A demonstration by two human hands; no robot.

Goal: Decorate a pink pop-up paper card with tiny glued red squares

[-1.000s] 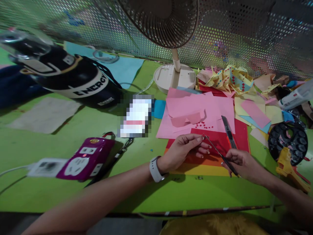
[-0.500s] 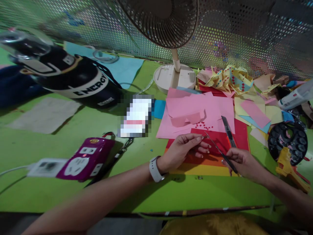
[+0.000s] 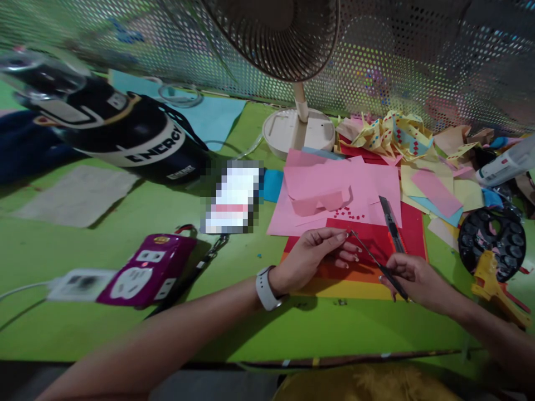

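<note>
My left hand, with a white watch on its wrist, has thumb and index finger closed in a pinch on a tiny red paper piece. The other fingers curl loosely below. In my right hand are thin scissors with a dark handle, seen edge-on, their tips beside the left fingertips. Both hands are over red paper, with orange and yellow sheets under it. Several small red squares lie on pink paper just beyond. A box cutter rests close to my right hand.
A fan stands at the back, left of crumpled paper scraps. At left are a large bottle, a blurred-out phone and a purple power strip. A yellow glue gun and black palette are at right.
The scissors' tips have shifted slightly down and to the right beside the left fingertips. My right hand moved very little; the left hand is almost still.
</note>
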